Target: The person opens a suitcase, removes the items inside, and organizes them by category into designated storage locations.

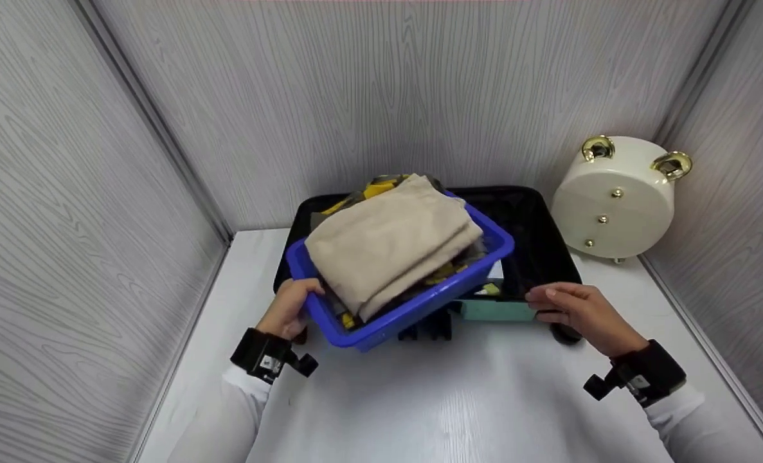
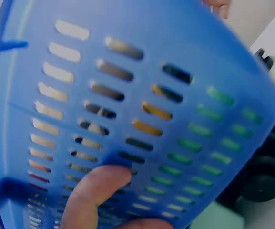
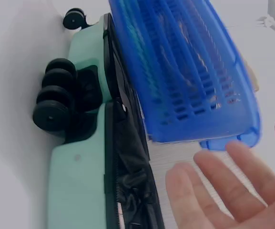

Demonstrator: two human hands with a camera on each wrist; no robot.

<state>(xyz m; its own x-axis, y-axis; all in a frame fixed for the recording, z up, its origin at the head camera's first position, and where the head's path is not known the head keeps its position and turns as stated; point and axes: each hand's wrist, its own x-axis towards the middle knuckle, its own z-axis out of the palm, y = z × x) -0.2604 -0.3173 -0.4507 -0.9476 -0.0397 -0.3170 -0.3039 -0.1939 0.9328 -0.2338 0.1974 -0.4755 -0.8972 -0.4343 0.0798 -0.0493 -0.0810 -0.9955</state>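
Note:
My left hand [image 1: 289, 307] grips the left end of a blue plastic basket [image 1: 420, 314] and holds it tilted over an open suitcase. In the left wrist view, the thumb [image 2: 99, 188] presses against the basket's slotted underside. A folded beige cloth [image 1: 387, 238] lies on top in the basket, over yellow-and-grey patterned cloth [image 1: 442, 273]. My right hand [image 1: 577, 312] is empty, its fingers loosely extended near the suitcase's front edge. In the right wrist view, those fingertips [image 3: 237, 150] appear close to a basket corner. The suitcase has a mint-green shell [image 1: 500, 311] and black lining [image 1: 522, 212].
A round cream bag [image 1: 612, 215] with gold rings stands in the back right corner. Black suitcase wheels [image 3: 56, 100] stick out towards the front. Grey wood-grain panels [image 1: 381, 96] enclose the white table [image 1: 420, 399] at the back and sides.

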